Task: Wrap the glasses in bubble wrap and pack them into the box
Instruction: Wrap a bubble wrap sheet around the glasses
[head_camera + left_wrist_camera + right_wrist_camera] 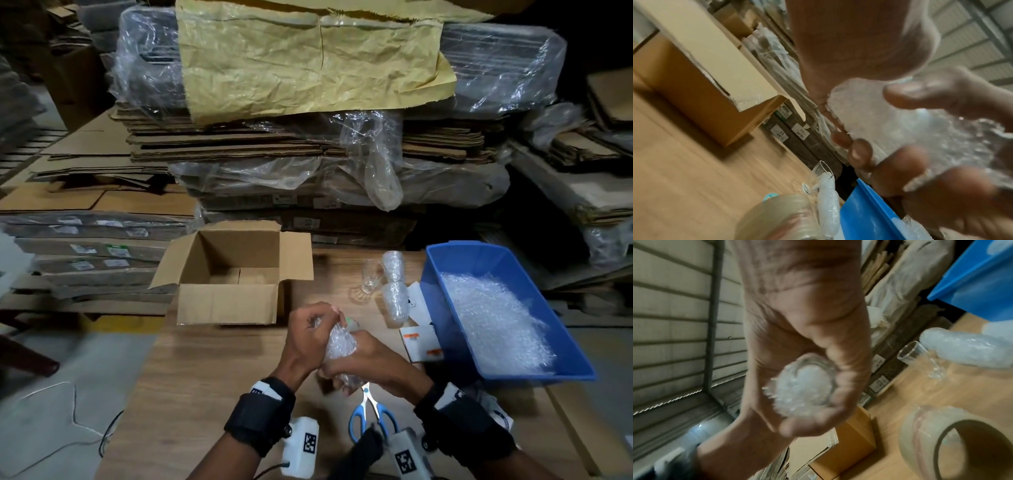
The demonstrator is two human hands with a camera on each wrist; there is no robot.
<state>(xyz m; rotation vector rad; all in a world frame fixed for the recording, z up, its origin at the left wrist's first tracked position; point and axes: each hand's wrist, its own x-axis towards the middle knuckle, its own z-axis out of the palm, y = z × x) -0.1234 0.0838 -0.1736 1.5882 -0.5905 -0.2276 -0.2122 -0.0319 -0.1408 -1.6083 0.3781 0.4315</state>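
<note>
The cardboard box (227,274) stands open on the table (212,370) ahead and to my left, flaps spread, and I see only its bare floor inside. To my right the blue bin (442,298) holds a heap of loose bubble wrap (493,318), its near corner just beside my right wrist. Between box and bin stand one bare glass (371,277) and two wrapped glasses (395,287), close together, the nearer wrapped one almost touching the bin. My left hand (308,339) and right hand (363,359) are both curled round the bubble-wrapped glass (339,346) I hold above the table, between the box and the scissors (371,414). The glass itself is hidden under wrap and fingers; in the right wrist view only a blurred round end shows. A tape roll (953,444) lies by my hands, mostly hidden in the head view. The table's left edge runs near the box, with open wood in front of it.
</note>
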